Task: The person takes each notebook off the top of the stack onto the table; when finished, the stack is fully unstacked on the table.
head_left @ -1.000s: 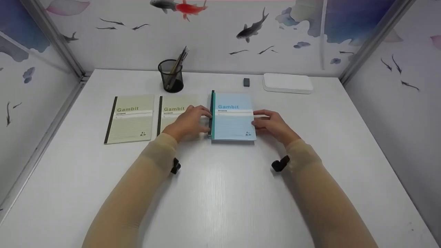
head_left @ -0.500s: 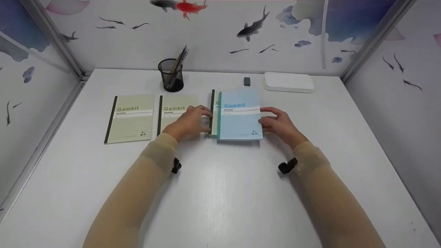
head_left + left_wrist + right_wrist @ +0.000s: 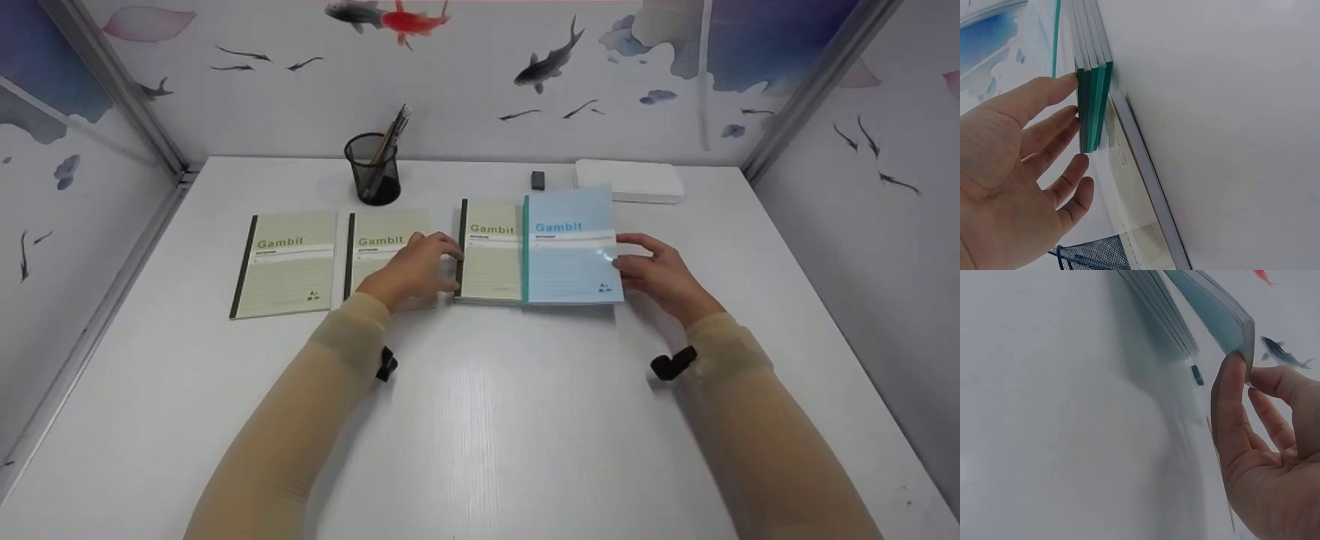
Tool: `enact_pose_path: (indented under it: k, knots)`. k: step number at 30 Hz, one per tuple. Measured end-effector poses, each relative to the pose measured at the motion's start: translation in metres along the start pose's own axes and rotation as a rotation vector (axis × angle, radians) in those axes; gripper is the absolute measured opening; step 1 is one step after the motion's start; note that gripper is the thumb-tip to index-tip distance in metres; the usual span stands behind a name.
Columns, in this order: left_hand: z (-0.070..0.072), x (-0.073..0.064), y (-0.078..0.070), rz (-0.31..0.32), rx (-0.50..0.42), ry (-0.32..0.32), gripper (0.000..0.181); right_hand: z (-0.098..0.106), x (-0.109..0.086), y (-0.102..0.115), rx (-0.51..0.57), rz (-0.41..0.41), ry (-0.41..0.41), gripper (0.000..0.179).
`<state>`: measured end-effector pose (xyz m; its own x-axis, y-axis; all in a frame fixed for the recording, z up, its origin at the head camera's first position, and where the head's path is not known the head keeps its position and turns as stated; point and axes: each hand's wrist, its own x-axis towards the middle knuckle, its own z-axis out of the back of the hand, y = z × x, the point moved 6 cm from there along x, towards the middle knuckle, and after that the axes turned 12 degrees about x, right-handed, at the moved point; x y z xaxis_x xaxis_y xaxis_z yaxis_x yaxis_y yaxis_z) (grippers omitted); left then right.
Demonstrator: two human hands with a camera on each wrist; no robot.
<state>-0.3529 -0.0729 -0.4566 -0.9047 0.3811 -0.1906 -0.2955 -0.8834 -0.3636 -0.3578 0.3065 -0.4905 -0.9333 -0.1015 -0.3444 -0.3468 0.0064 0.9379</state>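
My right hand (image 3: 664, 274) pinches the right edge of a blue notebook (image 3: 574, 251) with a green spine and "Gambit" on its cover. In the right wrist view, this blue notebook (image 3: 1221, 312) is raised at an angle above the stack's page edges (image 3: 1157, 309). Its left part overlaps a stack topped by a beige notebook (image 3: 491, 255) with a black spine. Fingertips of my left hand (image 3: 416, 266) touch the spine side of that stack. In the left wrist view, several green spines (image 3: 1098, 107) show beneath the black one, beside my left hand (image 3: 1022, 146).
Two beige notebooks lie to the left: an uncovered one (image 3: 289, 262) and another (image 3: 375, 225) partly under my left hand. A black mesh pen cup (image 3: 377, 180) holds pens. At the back are a dark eraser-like block (image 3: 538, 180) and a white flat box (image 3: 641, 180).
My right hand has moved right with the blue notebook, sliding it off the stack and uncovering the beige notebook below. My left hand has stayed at the stack's spine.
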Motion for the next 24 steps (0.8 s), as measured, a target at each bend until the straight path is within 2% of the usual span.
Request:
enact_pose_path:
  k: [5,11,18,24]
  knots:
    - [0.000,-0.001,0.000,0.006,-0.005,0.006,0.051,0.024,-0.005,0.001,0.002,-0.011,-0.020,0.061]
    - [0.000,0.000,0.000,0.001,0.001,-0.004,0.051,0.045,-0.010,0.004,-0.056,0.004,-0.039,0.060]
    - [0.001,-0.001,0.003,0.031,-0.013,0.003,0.051,0.049,-0.009,0.005,-0.121,-0.010,-0.032,0.061]
    - [0.002,-0.002,-0.003,0.022,0.004,0.004,0.051,0.047,-0.010,0.004,-0.174,0.000,-0.049,0.063]
